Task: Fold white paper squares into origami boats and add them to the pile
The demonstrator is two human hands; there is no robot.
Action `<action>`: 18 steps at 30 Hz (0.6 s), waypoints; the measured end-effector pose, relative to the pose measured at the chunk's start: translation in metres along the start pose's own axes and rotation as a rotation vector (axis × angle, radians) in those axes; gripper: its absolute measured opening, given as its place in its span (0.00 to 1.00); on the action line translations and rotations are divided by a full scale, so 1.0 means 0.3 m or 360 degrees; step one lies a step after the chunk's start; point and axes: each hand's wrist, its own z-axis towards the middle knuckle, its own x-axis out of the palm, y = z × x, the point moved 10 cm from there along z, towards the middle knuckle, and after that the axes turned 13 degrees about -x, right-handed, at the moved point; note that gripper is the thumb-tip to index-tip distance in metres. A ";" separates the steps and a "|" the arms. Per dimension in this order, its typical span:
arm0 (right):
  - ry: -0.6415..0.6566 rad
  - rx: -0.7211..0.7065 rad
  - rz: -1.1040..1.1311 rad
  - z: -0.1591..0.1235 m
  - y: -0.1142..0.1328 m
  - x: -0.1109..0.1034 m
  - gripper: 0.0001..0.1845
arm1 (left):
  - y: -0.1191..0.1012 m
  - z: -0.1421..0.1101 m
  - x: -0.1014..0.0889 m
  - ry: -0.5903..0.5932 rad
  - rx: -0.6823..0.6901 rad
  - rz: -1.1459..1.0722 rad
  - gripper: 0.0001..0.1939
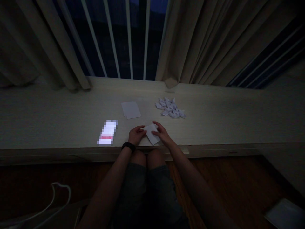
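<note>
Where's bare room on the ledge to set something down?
Two wide patches: the ledge right of the folded pieces, and left of the blurred screen. A small gap parts sheets from folded pieces. Crowded: the near middle, where left hand and right hand hold paper.

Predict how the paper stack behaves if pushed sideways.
The stack may fan out: its sheets sit slightly misaligned at one corner, and no binding shows. It's probably light, since the pile looks thin. It seems unlikely to tip or roll, lying flat on the ledge.
</note>
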 end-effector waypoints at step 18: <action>-0.0292 -0.0031 -0.0242 0.048 -0.059 -0.017 0.15 | 0.011 0.004 0.017 0.0057 0.0022 0.0170 0.19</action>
